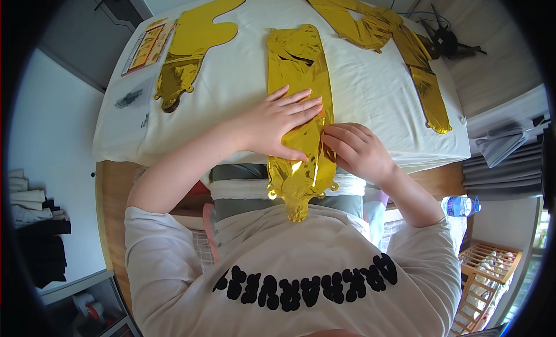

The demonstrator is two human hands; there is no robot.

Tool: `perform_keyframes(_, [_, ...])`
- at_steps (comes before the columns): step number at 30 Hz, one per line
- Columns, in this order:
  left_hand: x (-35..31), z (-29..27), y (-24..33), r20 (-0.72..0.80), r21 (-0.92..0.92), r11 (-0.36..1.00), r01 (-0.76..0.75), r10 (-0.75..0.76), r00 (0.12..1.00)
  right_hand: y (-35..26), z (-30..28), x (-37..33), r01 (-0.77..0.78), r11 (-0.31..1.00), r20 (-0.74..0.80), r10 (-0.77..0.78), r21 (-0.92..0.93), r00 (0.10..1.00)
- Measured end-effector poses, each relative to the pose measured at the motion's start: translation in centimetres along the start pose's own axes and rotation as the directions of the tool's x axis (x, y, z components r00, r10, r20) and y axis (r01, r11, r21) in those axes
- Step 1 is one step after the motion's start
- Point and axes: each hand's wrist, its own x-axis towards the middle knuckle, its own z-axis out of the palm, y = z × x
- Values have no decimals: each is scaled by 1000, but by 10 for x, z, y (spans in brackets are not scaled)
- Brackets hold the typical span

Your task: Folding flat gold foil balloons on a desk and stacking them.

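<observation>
A long, flat gold foil balloon [298,76] lies lengthwise on the white-covered table, its tabbed near end hanging over the edge toward my lap. My left hand [284,123] rests flat on its middle with the fingers spread. At the balloon's right edge, my right hand [356,149] has its fingers curled and pinched together on the foil. The fingertips of that hand are partly hidden. Wrinkles run through the foil between my hands, and a dark crease crosses its far end.
Another flat gold foil balloon [202,33] lies far left, beside a printed sheet [152,46] and a clear plastic bag [130,108]. More gold foil [425,85] stretches along the right side of the table [231,105]. A black stand [446,41] is at the far right corner; a water bottle [460,206] is lower right.
</observation>
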Motion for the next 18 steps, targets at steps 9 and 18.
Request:
perform_keyframes(9, [0,-2,0,13,-6,1000,4,-4,1000,-6,-3,5,103,977,24,-100,-188,995])
perform_keyframes(18, [-11,-7,-10,-199,-260,963,-65,12,980,-5,0,3,81,981,-21,-86,-175,996])
